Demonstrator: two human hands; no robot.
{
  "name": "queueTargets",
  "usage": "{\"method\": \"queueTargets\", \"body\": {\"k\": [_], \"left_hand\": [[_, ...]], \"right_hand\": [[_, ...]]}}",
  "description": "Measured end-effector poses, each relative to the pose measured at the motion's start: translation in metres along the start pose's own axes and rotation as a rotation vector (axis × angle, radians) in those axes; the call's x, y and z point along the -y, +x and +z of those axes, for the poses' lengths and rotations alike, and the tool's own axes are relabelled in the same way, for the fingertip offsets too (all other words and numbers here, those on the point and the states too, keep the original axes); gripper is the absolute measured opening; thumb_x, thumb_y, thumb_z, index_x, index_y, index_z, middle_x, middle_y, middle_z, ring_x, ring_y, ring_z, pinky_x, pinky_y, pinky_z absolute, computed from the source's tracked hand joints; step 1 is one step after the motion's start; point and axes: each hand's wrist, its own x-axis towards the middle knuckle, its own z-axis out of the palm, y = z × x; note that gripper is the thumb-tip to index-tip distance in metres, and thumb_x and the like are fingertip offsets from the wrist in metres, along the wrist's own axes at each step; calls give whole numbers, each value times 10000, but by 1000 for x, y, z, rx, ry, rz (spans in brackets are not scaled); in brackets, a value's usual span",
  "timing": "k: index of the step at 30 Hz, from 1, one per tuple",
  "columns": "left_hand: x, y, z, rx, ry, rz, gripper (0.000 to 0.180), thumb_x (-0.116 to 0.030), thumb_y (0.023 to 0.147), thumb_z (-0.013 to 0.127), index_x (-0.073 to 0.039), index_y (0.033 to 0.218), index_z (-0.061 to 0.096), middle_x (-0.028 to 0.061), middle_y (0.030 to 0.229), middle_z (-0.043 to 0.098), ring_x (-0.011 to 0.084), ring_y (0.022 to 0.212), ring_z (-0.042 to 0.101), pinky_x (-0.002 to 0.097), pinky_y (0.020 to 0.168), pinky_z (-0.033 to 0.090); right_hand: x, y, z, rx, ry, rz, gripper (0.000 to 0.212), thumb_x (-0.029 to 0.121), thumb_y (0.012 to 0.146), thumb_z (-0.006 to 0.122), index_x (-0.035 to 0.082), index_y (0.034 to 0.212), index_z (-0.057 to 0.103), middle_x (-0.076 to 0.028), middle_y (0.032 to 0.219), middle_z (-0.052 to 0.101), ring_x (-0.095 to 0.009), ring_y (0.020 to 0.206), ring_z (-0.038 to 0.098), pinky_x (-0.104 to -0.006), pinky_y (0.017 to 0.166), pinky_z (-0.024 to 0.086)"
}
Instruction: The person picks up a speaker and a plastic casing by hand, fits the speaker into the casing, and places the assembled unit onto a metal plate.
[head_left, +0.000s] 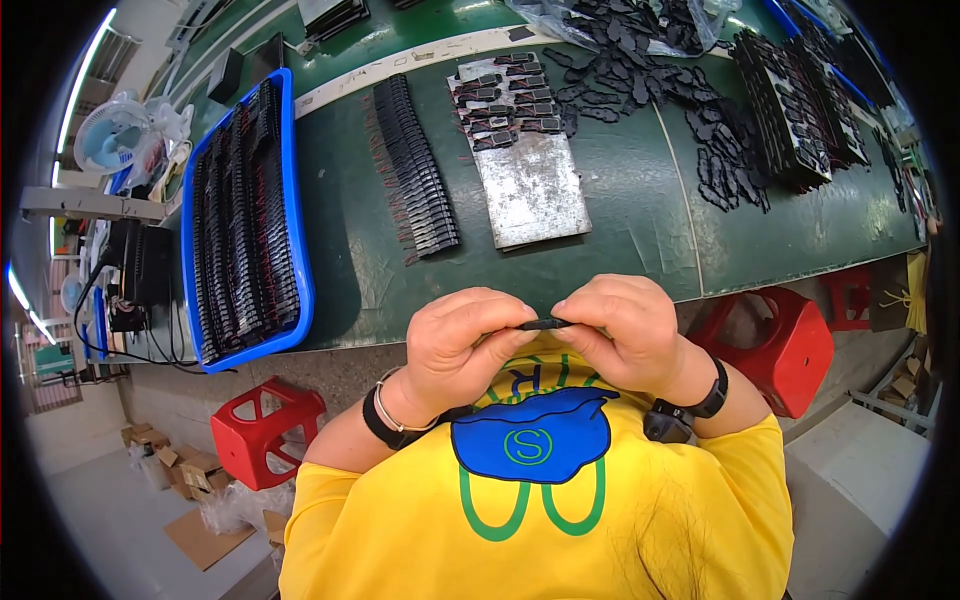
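Note:
Pinched between my two hands, in front of my chest and just off the table's near edge, is a small, thin black plastic part (543,324). My left hand (462,343) grips one end with thumb and forefinger, and my right hand (625,330) grips the other end the same way. The fingertips hide most of the part. Beyond them a worn silver metal plate (535,200) lies on the green table, its far half bearing rows of black parts with thin wires. Left of the plate, similar black parts (415,165) with reddish wires stand in a tight long row.
A blue tray (304,290) packed with wired black parts sits at the left. Loose black plastic pieces (640,75) are heaped at the back right, beside stacked racks (785,125) of parts. Red stools (265,430) flank me below the table edge. A fan (110,138) stands far left.

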Motion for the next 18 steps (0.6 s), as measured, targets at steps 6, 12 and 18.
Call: {"method": "queueTargets", "body": {"k": [6, 12, 18], "left_hand": [[-2, -6, 2, 19, -111, -154, 166, -14, 784, 724, 1, 935, 655, 100, 862, 676, 193, 727, 647, 259, 647, 500], [-18, 13, -3, 13, 23, -18, 230, -27, 738, 754, -2, 949, 666, 93, 859, 671, 212, 714, 642, 279, 634, 501], [-34, 9, -9, 163, 327, 194, 228, -20, 693, 765, -17, 907, 688, 93, 798, 660, 239, 682, 634, 303, 609, 497]], "right_hand": [[0, 1, -1, 4, -49, -83, 206, 6, 740, 713, 8, 892, 574, -109, 737, 618, -249, 551, 580, -325, 487, 446], [10, 1, -8, 48, -68, -80, 219, -2, 696, 727, 2, 867, 591, -113, 743, 616, -274, 613, 615, -346, 524, 485], [18, -8, -10, 95, -56, -90, 237, 4, 691, 736, -5, 885, 600, -116, 759, 626, -285, 640, 623, -346, 544, 497]]}}
